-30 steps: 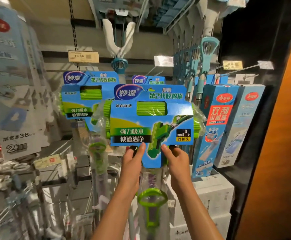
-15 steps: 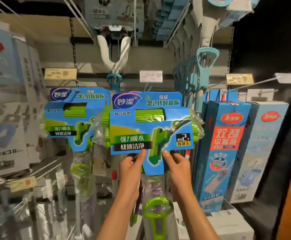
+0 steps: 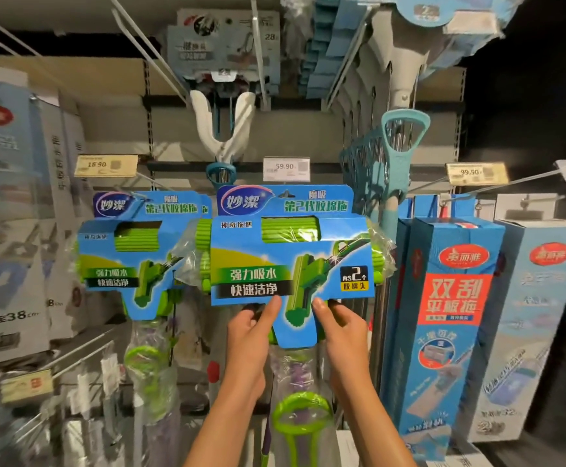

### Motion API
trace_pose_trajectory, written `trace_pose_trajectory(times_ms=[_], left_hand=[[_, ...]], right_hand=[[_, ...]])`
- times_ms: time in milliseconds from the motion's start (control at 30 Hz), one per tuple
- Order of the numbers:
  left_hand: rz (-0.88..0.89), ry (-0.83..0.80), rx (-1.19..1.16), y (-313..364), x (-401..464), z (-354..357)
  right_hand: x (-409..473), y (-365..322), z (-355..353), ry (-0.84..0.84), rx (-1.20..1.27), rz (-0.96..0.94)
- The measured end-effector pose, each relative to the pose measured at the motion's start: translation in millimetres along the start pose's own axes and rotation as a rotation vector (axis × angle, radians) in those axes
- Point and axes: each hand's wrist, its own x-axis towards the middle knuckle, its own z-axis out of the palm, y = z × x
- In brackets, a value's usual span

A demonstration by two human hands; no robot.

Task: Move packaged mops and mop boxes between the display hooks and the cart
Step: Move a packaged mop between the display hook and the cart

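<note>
A packaged green sponge mop (image 3: 291,251) with a blue card header hangs in the middle of the display, its top edge just under the 59.90 price tag (image 3: 286,168). My left hand (image 3: 253,335) grips the card's lower left edge, thumb on the front. My right hand (image 3: 340,332) grips the lower right edge the same way. The mop's green loop handle (image 3: 303,416) hangs below in clear plastic. A second identical packaged mop (image 3: 133,251) hangs to the left. The hook behind the card is hidden.
Tall blue mop boxes (image 3: 443,325) and a paler one (image 3: 531,318) stand at the right. Teal-handled mops (image 3: 399,156) hang just right of the held pack. White mop boxes (image 3: 8,203) fill the left. Bare wire hooks (image 3: 510,182) stick out at the right and lower left.
The held mop pack sits higher and closer to the price-tag rail than a second ago. Both hands keep the same grip on its lower edge. The view has tilted up and nearer.
</note>
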Motion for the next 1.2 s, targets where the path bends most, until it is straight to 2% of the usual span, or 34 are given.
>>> trace_pose_trajectory(times_ms=[667, 1200], left_hand=[[-0.010, -0.025, -0.023, -7.7, 38.5, 1.4], [-0.102, -0.018, -0.005, -19.3, 52.7, -5.2]], right_hand=[[21.8, 1.0, 12.2, 0.063, 0.039, -0.083], [38.3, 26.2, 14.3, 0.064, -0.011, 0.028]])
